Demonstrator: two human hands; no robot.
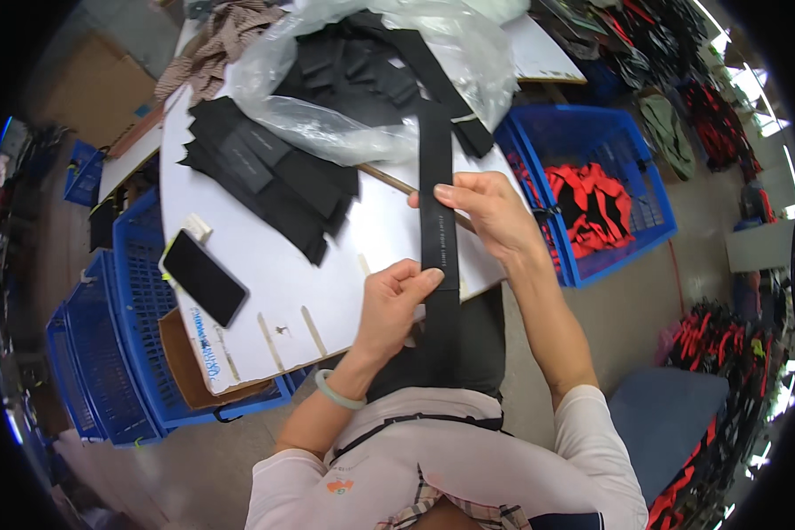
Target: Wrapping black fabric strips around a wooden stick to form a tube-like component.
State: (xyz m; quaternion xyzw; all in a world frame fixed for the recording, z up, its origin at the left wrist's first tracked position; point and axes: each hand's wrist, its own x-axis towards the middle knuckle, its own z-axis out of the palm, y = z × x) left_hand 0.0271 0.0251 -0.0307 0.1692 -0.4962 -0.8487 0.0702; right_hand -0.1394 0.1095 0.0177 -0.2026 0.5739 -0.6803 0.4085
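A long black strap (438,225) with small pale print runs up and down in front of me, over the table's near edge. My left hand (392,305) pinches it low down, thumb on top. Higher up, my right hand (490,212) grips the same strap between thumb and fingers. Its far end reaches toward a clear plastic bag (327,131) that holds a heap of black straps (349,79). To the left on the white table lies a fanned stack of black straps (269,168), some with labels.
A dark-screened phone (205,278) lies at the white table's (314,296) left edge. Blue crates (141,305) stand at the left. At the right, another blue crate (583,261) holds red and black straps (592,203). A grey seat (667,424) is lower right.
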